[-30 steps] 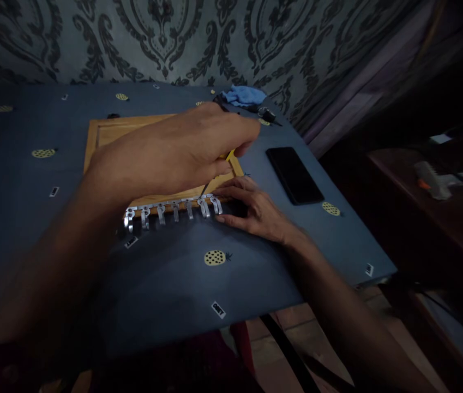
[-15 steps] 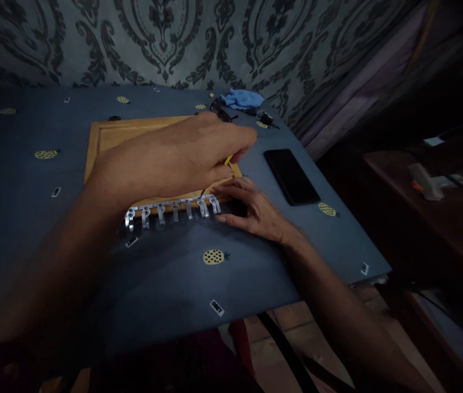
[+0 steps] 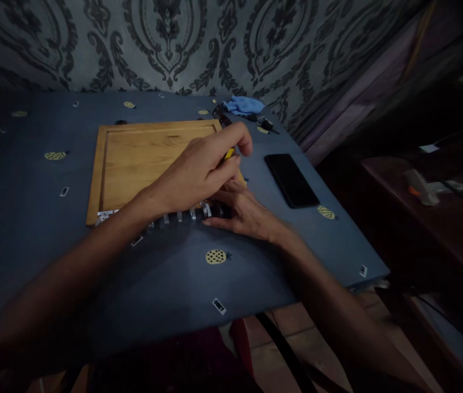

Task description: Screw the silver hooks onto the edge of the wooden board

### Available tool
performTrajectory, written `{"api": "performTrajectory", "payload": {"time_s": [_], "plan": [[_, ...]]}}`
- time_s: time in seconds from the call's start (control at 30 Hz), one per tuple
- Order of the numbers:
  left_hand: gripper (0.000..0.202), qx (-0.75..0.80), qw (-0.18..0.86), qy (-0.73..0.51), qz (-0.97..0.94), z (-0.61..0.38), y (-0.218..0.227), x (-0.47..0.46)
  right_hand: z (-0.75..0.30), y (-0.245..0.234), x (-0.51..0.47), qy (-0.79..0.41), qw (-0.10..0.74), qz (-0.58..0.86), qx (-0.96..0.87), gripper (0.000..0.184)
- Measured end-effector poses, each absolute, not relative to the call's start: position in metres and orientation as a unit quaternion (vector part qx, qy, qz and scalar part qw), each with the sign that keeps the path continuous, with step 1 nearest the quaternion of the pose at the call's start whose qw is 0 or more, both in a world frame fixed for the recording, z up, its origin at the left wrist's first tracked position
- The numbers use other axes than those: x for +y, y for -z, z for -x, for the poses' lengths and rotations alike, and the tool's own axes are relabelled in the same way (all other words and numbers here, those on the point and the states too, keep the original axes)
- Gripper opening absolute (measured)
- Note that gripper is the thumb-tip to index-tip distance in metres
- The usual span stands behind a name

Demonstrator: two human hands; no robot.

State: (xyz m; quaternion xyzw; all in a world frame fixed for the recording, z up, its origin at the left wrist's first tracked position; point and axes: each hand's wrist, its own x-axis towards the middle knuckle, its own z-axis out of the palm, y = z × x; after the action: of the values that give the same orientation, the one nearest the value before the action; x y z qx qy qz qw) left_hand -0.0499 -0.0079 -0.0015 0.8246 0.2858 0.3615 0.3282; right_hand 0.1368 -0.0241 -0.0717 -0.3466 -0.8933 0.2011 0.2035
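A wooden board with a rimmed border [image 3: 145, 158] lies on the table, and a row of shiny metal clips [image 3: 193, 214] lines its near edge. My left hand [image 3: 202, 169] reaches over the board toward its near right corner. It is closed around a yellow-handled screwdriver [image 3: 229, 154], whose tip is hidden behind the fingers. My right hand [image 3: 247, 210] grips the right end of the clip row, thumb in front and fingers on top. The fingers of both hands meet there, hiding the last clips. My left wrist covers part of the row.
A black phone [image 3: 292, 180] lies right of the board. Behind it are a blue cloth [image 3: 243, 105], a dark object [image 3: 221, 113] and keys [image 3: 266, 124]. The blue tablecloth [image 3: 166, 273] has pineapple prints. A patterned wall [image 3: 169, 43] borders the table's far side.
My left hand has shifted slightly down and closer to my right hand, uncovering more of the board. My right hand has slid a little left along the clips. The camera view moved slightly.
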Motion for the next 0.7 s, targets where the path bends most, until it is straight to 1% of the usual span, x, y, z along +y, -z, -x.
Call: {"api": "performTrajectory", "payload": {"time_s": [0.07,0.13,0.27,0.37,0.43,0.6,0.7], "plan": [[0.021,0.270,0.379,-0.388,-0.795,0.044,0.007,-0.008,-0.136,0.076,-0.025,-0.197,0.211,0.353,-0.890,0.058],[0.021,0.275,0.407,-0.407,-0.770,0.039,0.012,-0.009,-0.135,0.080,-0.026,-0.194,0.218,0.362,-0.885,0.052],[0.007,0.271,0.455,-0.441,-0.724,0.032,0.018,-0.009,-0.136,0.085,-0.026,-0.205,0.228,0.365,-0.879,0.050],[0.028,0.237,0.511,-0.444,-0.697,0.031,0.018,-0.007,-0.137,0.086,-0.026,-0.212,0.235,0.353,-0.880,0.054],[0.037,0.218,0.550,-0.427,-0.684,0.033,0.018,-0.004,-0.137,0.086,-0.026,-0.214,0.237,0.356,-0.878,0.054],[0.035,0.202,0.612,-0.379,-0.664,0.036,0.016,0.004,-0.138,0.088,-0.026,-0.209,0.239,0.368,-0.874,0.054],[0.041,0.196,0.617,-0.383,-0.659,0.036,0.016,0.007,-0.138,0.088,-0.025,-0.208,0.240,0.355,-0.879,0.057]]}}
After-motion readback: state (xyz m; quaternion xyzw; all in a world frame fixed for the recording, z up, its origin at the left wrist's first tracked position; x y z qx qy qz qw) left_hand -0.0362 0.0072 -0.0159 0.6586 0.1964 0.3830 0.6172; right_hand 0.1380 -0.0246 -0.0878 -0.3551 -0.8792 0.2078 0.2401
